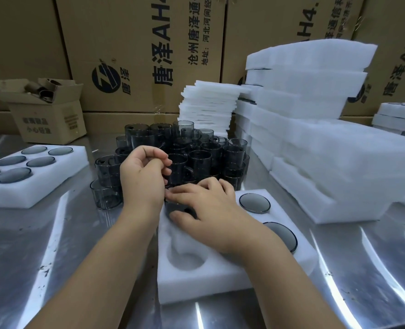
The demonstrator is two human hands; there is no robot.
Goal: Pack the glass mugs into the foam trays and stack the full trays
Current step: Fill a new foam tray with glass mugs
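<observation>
A white foam tray [220, 276] lies in front of me on the steel table. Two dark glass mugs [254, 203] sit sunk in its right-hand holes, and a near-left hole [187, 257] is empty. My right hand [206, 207] lies flat with spread fingers on a mug [173, 208] in the tray's far-left hole. My left hand [143, 179] hovers just left of it, fingers loosely curled and holding nothing, at the front of a cluster of loose dark mugs [196, 153]. A filled tray [37, 186] with several mugs rests at the left.
Tall stacks of thick foam trays [327, 162] fill the right side, with a pile of thin foam sheets [208, 108] behind the mugs. A small open cardboard box [47, 115] stands at the back left. Large printed cartons [137, 55] wall off the back.
</observation>
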